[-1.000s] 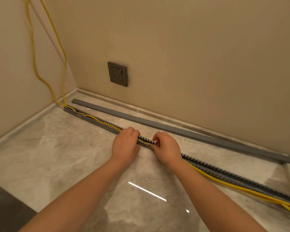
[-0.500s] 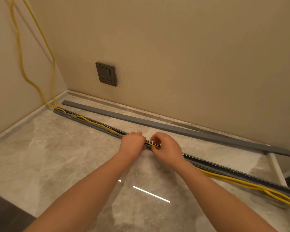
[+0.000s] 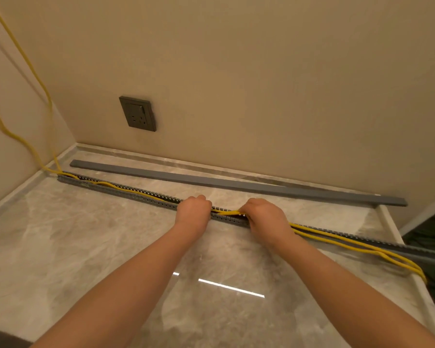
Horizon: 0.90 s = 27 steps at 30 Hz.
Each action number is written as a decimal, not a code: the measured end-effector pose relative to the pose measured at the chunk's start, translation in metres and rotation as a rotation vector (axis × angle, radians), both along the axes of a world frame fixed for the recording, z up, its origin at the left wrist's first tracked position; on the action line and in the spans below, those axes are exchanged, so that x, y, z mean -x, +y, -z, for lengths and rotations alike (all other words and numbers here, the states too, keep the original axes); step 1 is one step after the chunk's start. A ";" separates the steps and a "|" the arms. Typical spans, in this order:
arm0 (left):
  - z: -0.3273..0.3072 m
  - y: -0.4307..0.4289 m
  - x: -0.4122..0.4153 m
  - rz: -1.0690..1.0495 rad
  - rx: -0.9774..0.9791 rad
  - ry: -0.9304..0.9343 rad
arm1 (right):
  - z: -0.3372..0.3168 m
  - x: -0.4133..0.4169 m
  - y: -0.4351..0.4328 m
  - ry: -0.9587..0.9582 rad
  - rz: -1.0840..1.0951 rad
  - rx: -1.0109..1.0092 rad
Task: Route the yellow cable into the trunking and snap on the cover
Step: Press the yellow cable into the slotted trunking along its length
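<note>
From the head camera, both hands work at the middle of the slotted grey trunking, which lies flat on the marble floor and runs from the left corner off to the right. The left hand is closed in a loose fist pressing down on the channel, and whether its fingers actually grip the cable underneath cannot be told. The right hand pinches the yellow cable where it rises just above the slotted wall.

The cable is doubled. To the left of the hands it already lies inside the channel, waving a little. To the right it rests outside, on the floor beside the near wall.

To do this step well, I would keep the left hand as an anchor on the seated part and feed the slack in short lengths with the right, laying both strands side by side so neither rides over the comb-like teeth.

The trunking looks like rigid plastic with springy fingers; the cable is smooth, round and pliant. The cover, a plain flat grey strip, lies apart near the wall under a dark socket. The floor is polished and glossy.
</note>
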<state>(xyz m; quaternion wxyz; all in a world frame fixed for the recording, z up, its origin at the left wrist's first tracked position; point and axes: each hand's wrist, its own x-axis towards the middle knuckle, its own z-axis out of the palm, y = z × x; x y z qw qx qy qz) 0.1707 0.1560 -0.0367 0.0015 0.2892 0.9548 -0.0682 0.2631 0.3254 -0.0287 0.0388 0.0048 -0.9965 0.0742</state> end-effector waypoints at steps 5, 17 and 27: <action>0.000 -0.002 0.002 0.024 -0.003 -0.007 | -0.009 0.007 -0.002 -0.204 -0.124 -0.239; 0.000 -0.002 -0.005 0.224 -0.177 0.022 | -0.014 0.015 -0.009 -0.297 0.005 -0.218; 0.005 0.035 -0.037 0.098 -0.401 -0.126 | 0.006 -0.005 0.002 -0.136 0.089 0.144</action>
